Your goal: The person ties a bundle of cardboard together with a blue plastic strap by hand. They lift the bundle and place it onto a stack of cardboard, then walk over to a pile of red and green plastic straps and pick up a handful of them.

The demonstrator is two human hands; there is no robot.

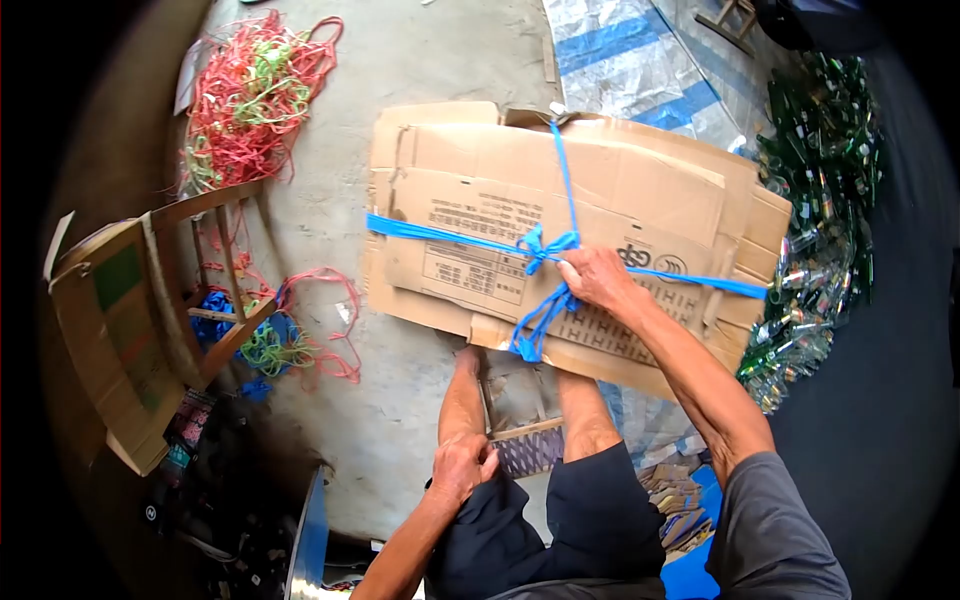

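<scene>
Squarely ahead, at twelve o'clock from the person's knees, a flat bundle of brown folded cardboard sheets (600,190) lies on the grey concrete floor (400,60), bound crosswise by a bright blue plastic strap (450,237). The right hand (598,278) rests on the bundle's near half, its fingers curled tight around the strap just at four o'clock of the blue knot (540,248). The left hand (462,465) sits on the left knee at the edge of the dark shorts (590,520), fingers bent over it; whether it grips anything I cannot tell. A tangle of red and green plastic cord (255,95) lies at ten o'clock, and a heap of green glass bottles (825,140) at two o'clock.
</scene>
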